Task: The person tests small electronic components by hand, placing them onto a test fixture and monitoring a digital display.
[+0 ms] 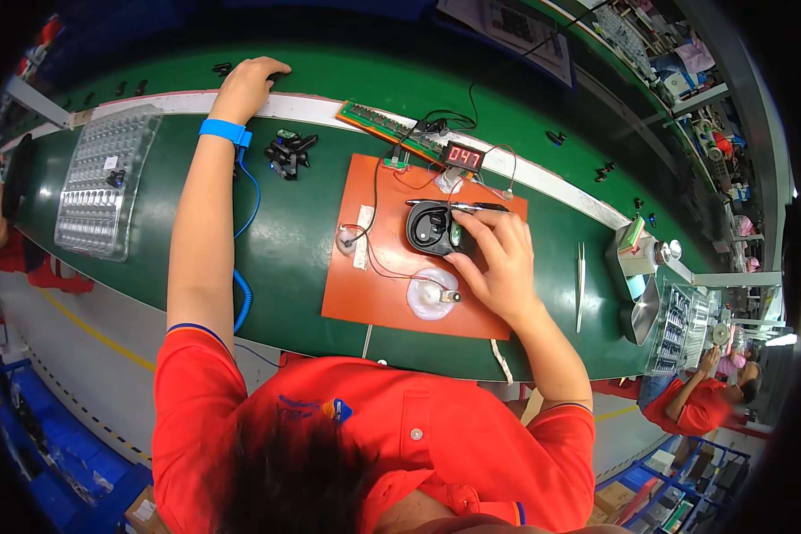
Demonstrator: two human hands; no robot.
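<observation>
Stretched out over the green belt at the far left, my left hand has its fingers extended and nothing visible in them. Small black parts lie on the belt beside it. A blue wrist strap with a coiled cord circles my left wrist. On the orange mat, the thumb and fingers of my right hand grip the right side of a black earbud charging case. A small green piece shows at the case's edge near my fingers. A dark pen-like tool lies just behind the case.
A red-digit display and a long circuit board with wires stand behind the mat. Black earbud parts are piled left of it, beyond them a clear tray. Tweezers and a metal bin sit right.
</observation>
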